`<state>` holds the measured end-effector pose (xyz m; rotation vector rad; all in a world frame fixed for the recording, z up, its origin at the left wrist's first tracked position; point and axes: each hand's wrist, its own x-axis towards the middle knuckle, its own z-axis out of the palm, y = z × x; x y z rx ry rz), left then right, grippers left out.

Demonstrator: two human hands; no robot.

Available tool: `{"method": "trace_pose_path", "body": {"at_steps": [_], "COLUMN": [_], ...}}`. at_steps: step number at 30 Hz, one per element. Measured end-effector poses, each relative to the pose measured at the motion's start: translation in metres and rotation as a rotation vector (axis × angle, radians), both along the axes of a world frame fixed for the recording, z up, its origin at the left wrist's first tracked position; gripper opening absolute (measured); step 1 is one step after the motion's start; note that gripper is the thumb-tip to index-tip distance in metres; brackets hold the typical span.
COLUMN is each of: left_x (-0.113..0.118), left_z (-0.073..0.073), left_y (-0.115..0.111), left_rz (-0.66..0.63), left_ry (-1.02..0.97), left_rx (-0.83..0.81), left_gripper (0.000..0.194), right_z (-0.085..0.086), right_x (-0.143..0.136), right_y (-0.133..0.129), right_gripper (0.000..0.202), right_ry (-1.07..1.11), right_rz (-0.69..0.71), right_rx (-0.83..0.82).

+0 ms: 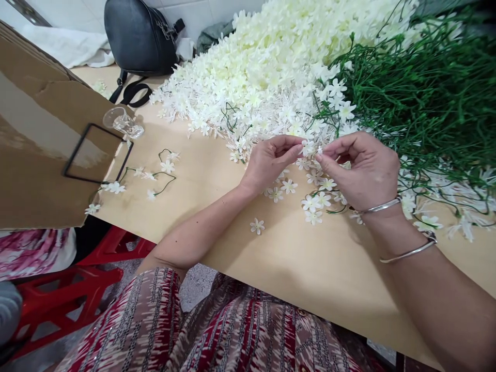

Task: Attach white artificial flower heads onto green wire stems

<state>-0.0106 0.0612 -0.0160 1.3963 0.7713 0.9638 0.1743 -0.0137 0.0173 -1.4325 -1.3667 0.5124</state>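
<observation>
Thumb and fingertips of my left hand (270, 159) pinch the edge of a small white artificial flower (309, 148). From the other side my right hand (362, 168), with two metal bangles at the wrist, is closed in a pinch at a small white piece by the same flower; its exact shape is hidden by the fingertips. Below the hands, loose white flowers (313, 202) lie on the table, and a single flower (257, 226) sits apart nearer the edge. Behind the hands rises a large heap of cream-white flowers (267, 62).
Green plastic stems (422, 93) are piled at the right. On the left stand a cardboard box (34, 129), a black wire frame (98, 181), a clear plastic cup (124, 123) and a black backpack (139, 39). Stemmed flowers (168, 166) lie near the frame. Red stools (65, 299) stand below.
</observation>
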Motion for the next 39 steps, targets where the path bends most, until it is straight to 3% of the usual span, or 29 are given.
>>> {"method": "trace_pose_path", "body": {"at_steps": [12,20,24,28,35,39], "left_x": [0.004,0.007,0.004,0.0,0.003,0.003], "left_z": [0.015,0.006,0.01,0.018,0.011,0.009], "left_y": [-0.019,-0.017,-0.017,-0.019,-0.014,-0.012], "left_rz": [-0.067,-0.064,-0.034,-0.026,-0.06,-0.026], "left_ry": [0.08,0.032,0.055,0.091,0.019,0.022], "left_rx": [0.22,0.204,0.373,0.492,0.312,0.426], "left_gripper": [0.035,0.037,0.023,0.013,0.033,0.029], "right_z": [-0.011,-0.02,-0.02,-0.017,-0.009,-0.013], "right_x": [0.004,0.009,0.006,0.005,0.003,0.004], "right_y": [0.004,0.007,0.007,0.004,0.003,0.006], "right_gripper": [0.051,0.042,0.039,0.027,0.017,0.017], "right_ry": [0.293,0.377,0.421,0.299,0.183,0.26], "right_rz": [0.058,0.132,0.141,0.136,0.037,0.036], "right_rx": [-0.222,-0.202,-0.177,-0.135,0.027,0.053]}}
